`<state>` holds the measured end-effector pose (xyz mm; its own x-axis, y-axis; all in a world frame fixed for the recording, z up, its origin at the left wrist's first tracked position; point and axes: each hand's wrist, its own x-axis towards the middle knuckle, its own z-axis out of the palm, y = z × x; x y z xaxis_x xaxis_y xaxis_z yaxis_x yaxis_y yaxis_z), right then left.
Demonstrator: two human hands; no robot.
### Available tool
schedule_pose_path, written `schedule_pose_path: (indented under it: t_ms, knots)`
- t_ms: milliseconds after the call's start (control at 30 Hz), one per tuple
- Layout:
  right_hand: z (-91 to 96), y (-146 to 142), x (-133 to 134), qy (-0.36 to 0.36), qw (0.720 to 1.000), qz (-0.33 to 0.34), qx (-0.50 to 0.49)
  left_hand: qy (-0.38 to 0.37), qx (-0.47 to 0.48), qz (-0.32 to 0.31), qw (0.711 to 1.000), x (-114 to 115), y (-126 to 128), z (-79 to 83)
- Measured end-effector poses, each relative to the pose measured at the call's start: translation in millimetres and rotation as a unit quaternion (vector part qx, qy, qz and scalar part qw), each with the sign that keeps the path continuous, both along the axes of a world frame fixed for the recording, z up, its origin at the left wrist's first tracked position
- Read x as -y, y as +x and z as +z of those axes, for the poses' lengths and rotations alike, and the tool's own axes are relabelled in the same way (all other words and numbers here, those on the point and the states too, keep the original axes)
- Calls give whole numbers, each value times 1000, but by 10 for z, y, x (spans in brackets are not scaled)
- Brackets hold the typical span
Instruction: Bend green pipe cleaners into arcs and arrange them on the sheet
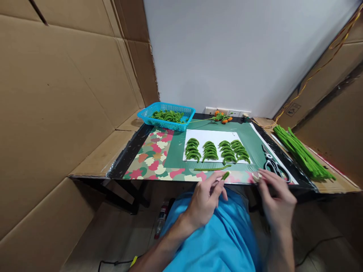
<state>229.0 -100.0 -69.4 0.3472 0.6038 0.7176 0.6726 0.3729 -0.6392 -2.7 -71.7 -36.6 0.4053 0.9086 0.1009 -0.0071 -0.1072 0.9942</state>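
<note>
Fingers of the left hand (pixel 205 198) are pinched shut on a short green pipe cleaner piece (pixel 225 175), held just at the near edge of the white sheet's table (pixel 127 156). The right hand (pixel 276 198) is seen with fingers loosely curled, fingertips resting at the table edge near a small pale object (pixel 256 176) (whether it is gripped cannot be told). A long straight green pipe cleaner (pixel 212 168) is laid just in front of the white sheet (pixel 215 136). Four rows of bent green pieces (pixel 217 151) are arranged on the sheet. Scissors (pixel 273 165) are placed right of the sheet, just beyond the right hand. A bundle of green pipe cleaners (pixel 302 153) is laid further right. A blue basket (pixel 167 117) of green pieces is set behind and left of the sheet.
</note>
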Motion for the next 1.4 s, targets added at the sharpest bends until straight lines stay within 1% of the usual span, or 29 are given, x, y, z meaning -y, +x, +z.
schedule_pose_path:
  t_ms: [33, 100, 200, 267, 367, 467, 567, 667, 733, 800, 833, 933, 1033, 1100, 1167, 1200, 1233, 1300, 1333, 1400]
  knots:
    - [-10, 170, 36, 16, 998, -52, -7, 40, -19, 23, 999, -17, -23, 21]
    - [-38, 468, 118, 0, 993, -117, -11, 117, -59, 54, 990, -91, -64, 57]
    - [-111, 722, 193, -77, 989, -119, 51, 220, -130, 83, 963, -267, -109, 65]
    - [-186, 768, 181, -121, 983, -110, 90, 254, -141, 105, 951, -375, -128, 36]
    - [-298, 749, 124, -151, 972, -124, 131, 233, -148, 103, 956, -460, -149, -19]
    - [-346, 716, 107, -162, 970, -132, 128, 195, -180, 67, 962, -466, -164, -30]
    - [-328, 699, 132, -153, 971, -134, 126, 169, -181, 45, 968, -449, -172, 5]
    - [-284, 698, 152, -123, 972, -139, 142, 159, -178, 34, 971, -444, -185, 43]
    - [-249, 699, 165, -121, 975, -124, 140, 155, -171, 26, 973, -450, -200, 58]
    - [-209, 692, 187, -144, 978, -108, 109, 150, -161, 21, 975, -460, -216, 71]
    - [-189, 685, 201, -160, 977, -112, 87, 147, -155, 20, 977, -466, -224, 79]
    - [-135, 654, 251, -196, 968, -153, 33, 130, -138, 15, 982, -477, -241, 104]
    - [-99, 631, 301, -207, 959, -194, -3, 111, -121, 6, 986, -479, -249, 123]
    - [-84, 621, 326, -211, 951, -223, -51, 102, -113, -2, 988, -477, -251, 127]
    - [-76, 616, 329, -182, 943, -253, -115, 95, -107, -7, 990, -475, -253, 126]
    - [-76, 617, 321, -149, 940, -269, -147, 92, -105, -8, 990, -475, -254, 124]
    - [-77, 621, 307, -105, 936, -284, -181, 90, -103, -8, 991, -476, -255, 122]
    - [-79, 642, 273, 3, 918, -305, -254, 88, -99, -7, 991, -479, -257, 120]
    - [-76, 657, 259, 54, 906, -302, -291, 87, -98, -7, 991, -481, -258, 121]
    - [-55, 690, 252, 140, 886, -259, -358, 87, -98, -9, 991, -483, -259, 125]
